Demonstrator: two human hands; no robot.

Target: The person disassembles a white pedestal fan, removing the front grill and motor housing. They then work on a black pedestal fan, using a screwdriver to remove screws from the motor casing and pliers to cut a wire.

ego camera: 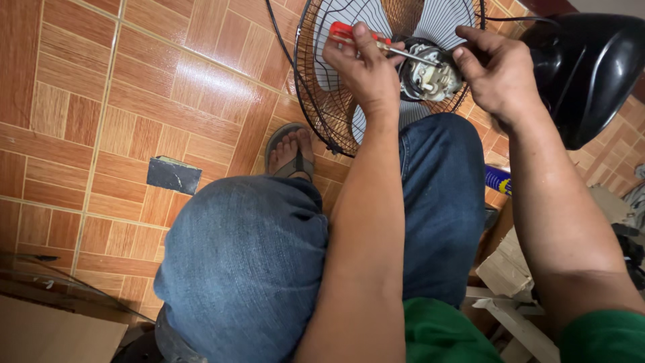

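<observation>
1. While our left hand point(366, 70) wraps its grip around the red handle of the screwdriver point(376, 44), the shaft lies nearly level and points right, so the tip meets the fan motor point(430, 70) from the side rather than from above.
2. Our right hand point(500, 74) is curled against the right side of the motor housing, fingers bent onto it; we judge that this steadies the part against the push of the tool. We cannot tell whether that grip fully closes on the housing or only presses on it.
3. Because the motor sits in the hub of the wire fan guard point(322, 94), the guard stands tilted on its edge just past our knees, which brings the hub up to hand height.
4. Pale fan blades point(443, 20) show through the wires behind the motor, so the fan is only partly apart.
5. Just right of our right hand rests a black rounded cover point(591, 67), off the motor and close by.
6. Our jeans-clad knees point(248, 269) are drawn up under both forearms, giving the arms a rest.
7. Beyond the left knee, our sandalled foot point(290, 153) is planted on the brown tiled floor point(101, 101), near the guard's lower rim.
8. Further left a small dark flat block point(173, 175) lies alone on the tiles, well apart from the work.
9. By the right knee a blue can point(498, 180) lies near pale cardboard scraps point(507, 269).
</observation>
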